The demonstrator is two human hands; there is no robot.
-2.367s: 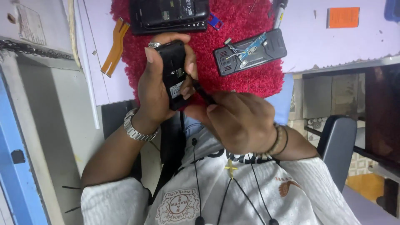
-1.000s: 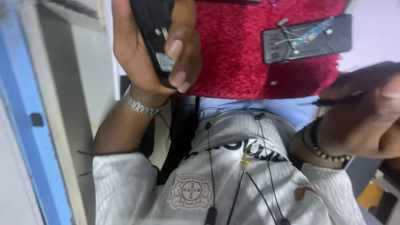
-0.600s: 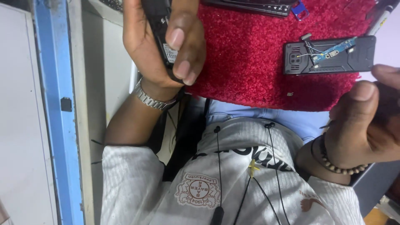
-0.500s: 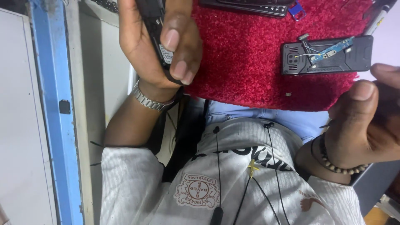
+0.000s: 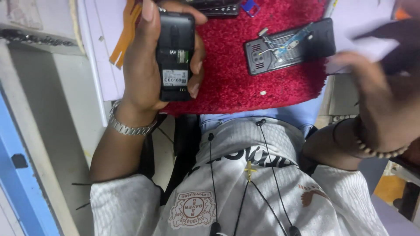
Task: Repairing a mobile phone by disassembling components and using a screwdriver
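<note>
Over the near edge of the red mat (image 5: 227, 83), left hand (image 5: 148, 65) wraps around a small black phone (image 5: 175, 54), back cover off, battery bay and label facing up; thumb along the left side, fingers curled round the right. Metal watch (image 5: 129, 126) on that wrist. Right hand (image 5: 380, 100) is off to the right of the mat, motion-blurred; cannot tell whether its fingers are spread or pinching anything. Beaded bracelet (image 5: 376, 150) at that wrist. Second opened phone (image 5: 288, 46) with exposed wiring lies flat on the mat, well apart from the held one. Orange flex strip (image 5: 124, 37) on the table (image 5: 98, 61), left of the mat.
</note>
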